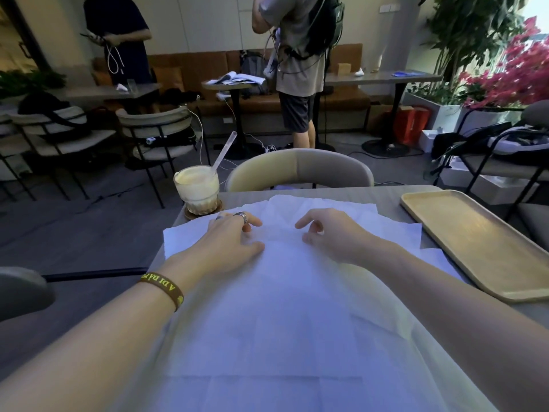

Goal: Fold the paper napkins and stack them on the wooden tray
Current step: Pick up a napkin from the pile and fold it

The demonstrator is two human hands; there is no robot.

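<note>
We see the unfolded napkins (291,281) spread across the table (392,200) in the frame's centre, our left hand (234,236) resting on them with relaxed fingers, our right hand (329,233) curled over them, whether pinching we cannot tell, the wooden tray (475,242) at right, a drink (197,188) toward the upper left.

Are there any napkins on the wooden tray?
No, the wooden tray holds nothing, and the napkins lie spread out on the table beside it.
</note>
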